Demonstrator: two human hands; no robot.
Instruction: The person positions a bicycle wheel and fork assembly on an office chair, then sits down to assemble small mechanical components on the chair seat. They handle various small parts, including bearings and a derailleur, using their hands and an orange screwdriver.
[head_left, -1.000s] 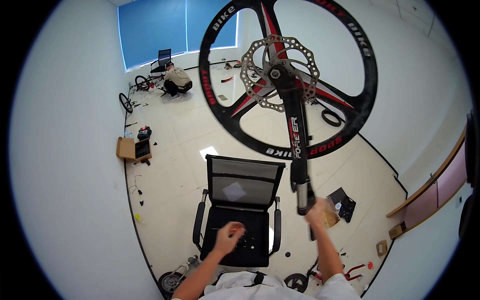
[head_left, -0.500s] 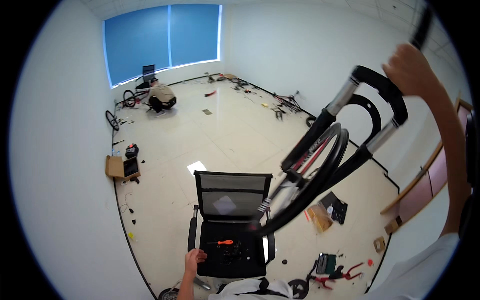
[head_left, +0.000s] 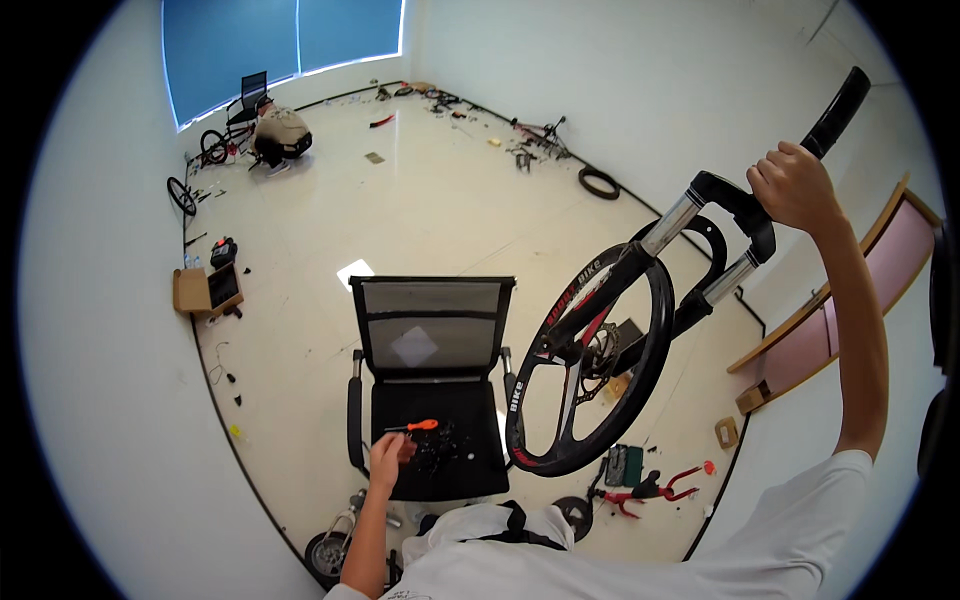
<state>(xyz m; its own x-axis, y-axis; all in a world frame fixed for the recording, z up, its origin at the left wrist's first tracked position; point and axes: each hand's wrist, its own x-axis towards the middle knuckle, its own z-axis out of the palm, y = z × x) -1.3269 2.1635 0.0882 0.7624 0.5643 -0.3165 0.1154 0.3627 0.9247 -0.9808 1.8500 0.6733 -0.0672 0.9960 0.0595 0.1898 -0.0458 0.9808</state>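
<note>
- Fork (head_left: 625, 269) with wheel (head_left: 517, 402): swung over, now below-left of the right hand (head_left: 797, 187), so wheel hangs lowest.
- That hand: clamped round the steerer tube (head_left: 838, 112).
- Left hand (head_left: 386, 460): near the screwdriver (head_left: 424, 425); closure unclear.

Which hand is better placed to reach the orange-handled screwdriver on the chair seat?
Left, probably: the left hand is close beside the screwdriver, while the right hand is raised, gripping the bicycle fork that holds the wheel.
</note>
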